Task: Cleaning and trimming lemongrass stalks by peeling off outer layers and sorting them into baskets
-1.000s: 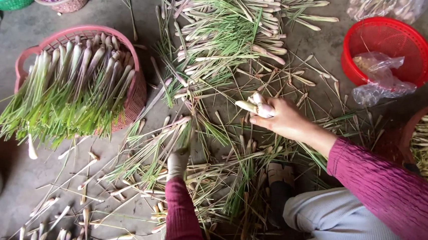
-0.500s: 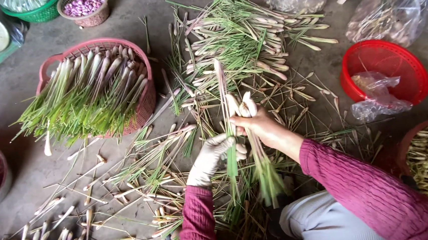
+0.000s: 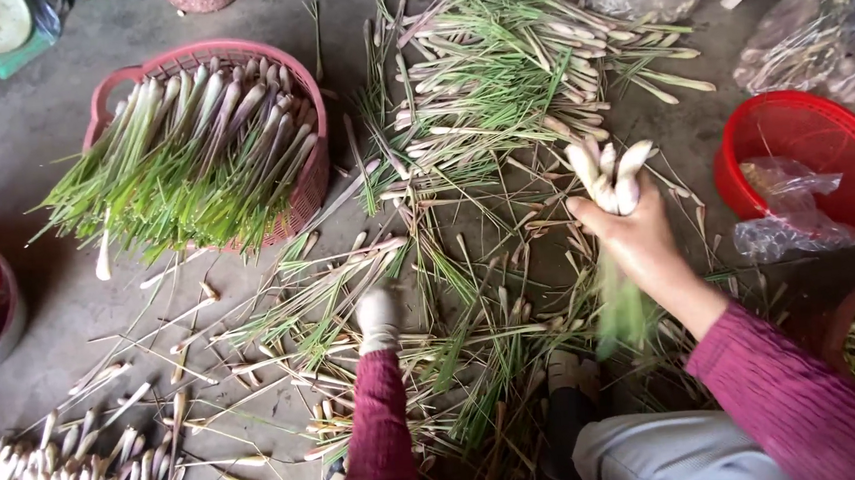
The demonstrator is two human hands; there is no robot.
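Several pale lemongrass stalks [image 3: 605,169] upright within the right hand [image 3: 638,240] grip.

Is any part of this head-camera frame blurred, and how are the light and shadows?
Head view: light is soft and even, with only faint shadows on the concrete floor and no strong glare. The green tails of the lemongrass bundle below the right hand smear into motion blur. The left hand and the pink basket of stalks look sharp. The frame edges bend slightly.
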